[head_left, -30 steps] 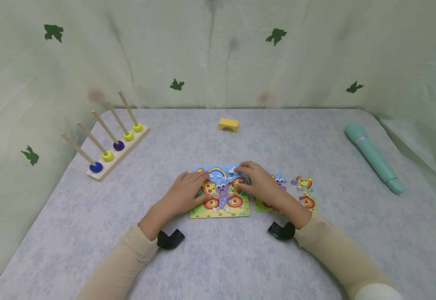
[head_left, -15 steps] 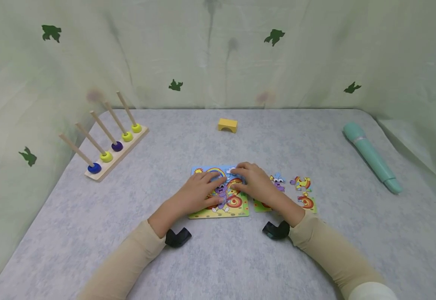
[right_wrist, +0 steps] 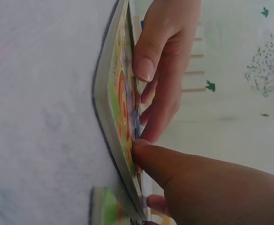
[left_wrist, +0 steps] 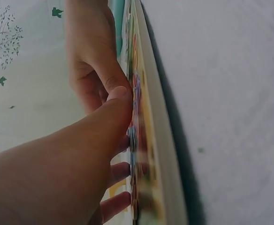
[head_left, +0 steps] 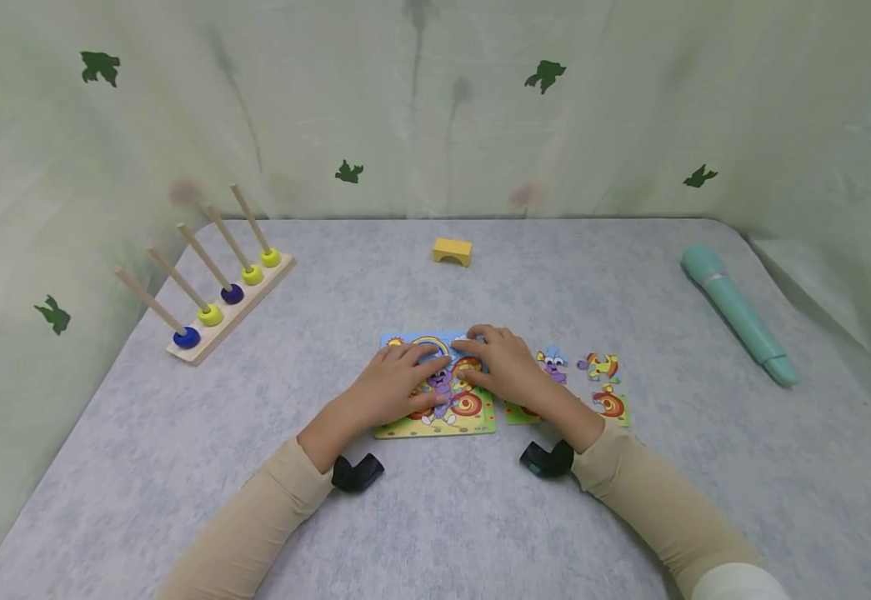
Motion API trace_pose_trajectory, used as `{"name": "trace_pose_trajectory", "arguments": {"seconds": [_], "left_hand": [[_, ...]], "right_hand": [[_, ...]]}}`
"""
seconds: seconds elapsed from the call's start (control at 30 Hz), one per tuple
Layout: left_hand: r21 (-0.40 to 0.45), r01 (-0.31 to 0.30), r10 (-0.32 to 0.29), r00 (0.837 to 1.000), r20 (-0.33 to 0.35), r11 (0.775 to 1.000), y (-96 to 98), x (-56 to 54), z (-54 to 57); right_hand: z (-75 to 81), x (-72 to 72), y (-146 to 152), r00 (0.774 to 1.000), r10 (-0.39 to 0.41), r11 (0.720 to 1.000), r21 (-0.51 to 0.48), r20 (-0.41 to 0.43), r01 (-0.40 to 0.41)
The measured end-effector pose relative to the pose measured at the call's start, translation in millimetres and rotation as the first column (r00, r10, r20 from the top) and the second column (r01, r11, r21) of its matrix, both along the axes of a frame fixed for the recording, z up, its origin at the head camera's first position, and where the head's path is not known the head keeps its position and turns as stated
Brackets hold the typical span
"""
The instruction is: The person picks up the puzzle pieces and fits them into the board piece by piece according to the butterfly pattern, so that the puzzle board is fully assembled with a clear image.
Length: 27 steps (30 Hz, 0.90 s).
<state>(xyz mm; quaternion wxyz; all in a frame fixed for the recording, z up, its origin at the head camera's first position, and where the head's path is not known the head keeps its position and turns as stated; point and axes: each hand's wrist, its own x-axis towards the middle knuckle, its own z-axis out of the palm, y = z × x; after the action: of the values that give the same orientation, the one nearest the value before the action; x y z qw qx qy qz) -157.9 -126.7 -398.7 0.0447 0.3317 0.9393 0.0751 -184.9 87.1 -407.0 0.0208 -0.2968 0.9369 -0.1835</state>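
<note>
A flat butterfly puzzle board [head_left: 435, 427] lies on the table in the head view, with a rainbow and a purple-bodied butterfly on it. My left hand [head_left: 390, 385] rests over its left half, fingertips and thumb touching the middle of the picture. At the upper right of the board, my right hand [head_left: 512, 367] has its thumb and fingers spread about a puzzle piece [head_left: 468, 364] showing part of a wing, mostly covered by the fingers. In the right wrist view, the right thumb [right_wrist: 144, 152] touches the board's surface; the fingertips beyond are partly hidden.
Loose puzzle pieces [head_left: 612, 404] lie right of the board, some behind the right forearm. A wooden peg stand [head_left: 217, 329] with coloured beads stands at the left. A yellow arch block [head_left: 453, 251] sits at the back, a teal microphone-shaped object [head_left: 738, 315] at the right.
My left hand has moved right from the board's left edge onto the middle of the picture. The right hand stays at the upper right, with only a slight shift.
</note>
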Motion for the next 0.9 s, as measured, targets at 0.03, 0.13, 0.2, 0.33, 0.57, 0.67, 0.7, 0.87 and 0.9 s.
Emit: {"name": "trace_pose_trajectory", "arguments": {"seconds": [0.03, 0.13, 0.2, 0.33, 0.57, 0.67, 0.7, 0.87, 0.9], "left_hand": [[0.001, 0.005, -0.005, 1.0, 0.005, 1.0, -1.0, -0.4, -0.7], [0.015, 0.009, -0.01, 1.0, 0.029, 1.0, -6.3, -0.4, -2.0], [0.032, 0.0, -0.001, 0.999, 0.039, 1.0, -11.4, 1.0, -1.0], [0.084, -0.052, 0.047, 0.997, 0.065, 0.995, -27.6, 6.9, 2.9], [0.196, -0.154, 0.11, 0.97, 0.219, 0.968, -63.1, 16.5, -3.5], [0.242, -0.14, 0.079, 0.966, 0.248, 0.96, -72.4, 16.7, -10.6], [0.255, -0.134, 0.068, 0.965, 0.252, 0.958, -74.0, 16.6, -12.3], [0.286, -0.121, 0.044, 0.965, 0.259, 0.95, -75.9, 16.2, -16.3], [0.287, -0.12, 0.043, 0.965, 0.26, 0.95, -75.6, 16.1, -16.1]], "right_hand": [[-0.4, -0.1, 0, 1.0, 0.002, 1.0, 0.01, 0.007, -0.002], [-0.3, 0.1, 0, 1.0, 0.002, 1.0, 0.022, 0.028, -0.003], [0.2, 0.1, 0, 0.999, -0.001, 1.0, 0.021, 0.033, 0.0], [1.1, 0.6, 0, 0.998, -0.001, 1.0, 0.019, 0.056, 0.0], [1.7, 0.9, 0, 0.994, 0.007, 1.0, -0.001, 0.106, -0.007], [3.3, 0.5, 0, 0.991, 0.014, 1.0, -0.009, 0.131, -0.013], [4.3, 0.3, 0, 0.989, 0.015, 1.0, -0.01, 0.144, -0.014], [16.8, 0.9, 5, 0.966, 0.057, 0.994, -0.106, 0.253, -0.031], [20.1, 1.0, 7, 0.96, 0.065, 0.99, -0.14, 0.271, -0.028]]}}
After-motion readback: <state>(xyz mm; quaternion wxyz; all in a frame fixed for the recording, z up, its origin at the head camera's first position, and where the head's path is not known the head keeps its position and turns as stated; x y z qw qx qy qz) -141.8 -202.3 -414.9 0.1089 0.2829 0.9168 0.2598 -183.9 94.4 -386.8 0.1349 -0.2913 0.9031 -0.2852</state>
